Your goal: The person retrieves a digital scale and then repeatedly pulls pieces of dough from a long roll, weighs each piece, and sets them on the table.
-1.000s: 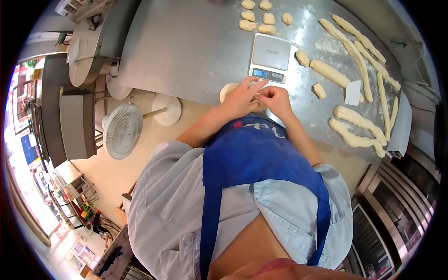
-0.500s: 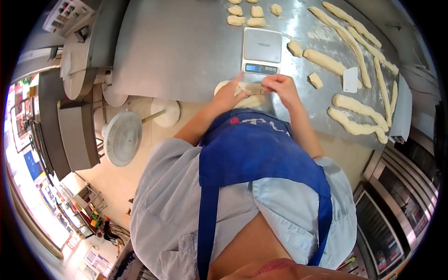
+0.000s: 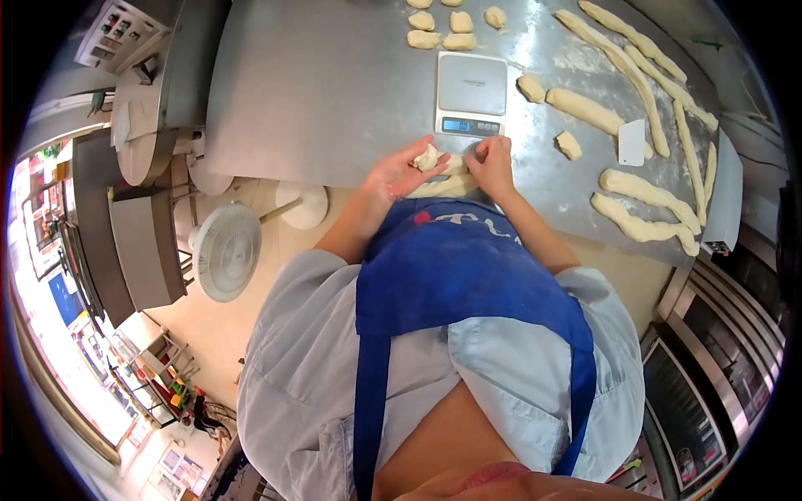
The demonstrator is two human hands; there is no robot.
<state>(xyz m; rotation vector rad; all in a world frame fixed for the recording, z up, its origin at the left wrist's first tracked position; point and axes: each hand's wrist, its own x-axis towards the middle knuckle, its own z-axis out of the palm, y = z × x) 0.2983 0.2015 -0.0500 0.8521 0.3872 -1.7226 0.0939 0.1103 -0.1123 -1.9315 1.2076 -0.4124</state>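
- Left hand (image 3: 399,173): centre of the frame, at the near edge of the steel table (image 3: 334,92). Your palm is turned up and the fingers curl round a small dough piece (image 3: 428,157). Keep that cup loose, so the piece is held rather than squashed.
- Right hand (image 3: 493,161): just right of the left hand, fingers bent down and pinching the dough where it meets the flattened strip (image 3: 443,185) lying along the table edge. How hard they pinch cannot be told. Work with the fingertips only.
- Digital scale (image 3: 472,93): directly above both hands, its display lit and its platform bare. Keep dough and knuckles off it.
- Portioned lumps (image 3: 441,29): top centre, beyond the scale, well apart from your hands.
- Long dough ropes (image 3: 647,79): upper right and right of the frame, lying side by side. Two short cut pieces (image 3: 569,144) sit between them and the scale.
- White scraper (image 3: 631,143): right of centre, flat on the table against a rope, within your right hand's reach.
- Blue apron (image 3: 468,275): lower centre, close against the table edge. Hold the strip clear of it.
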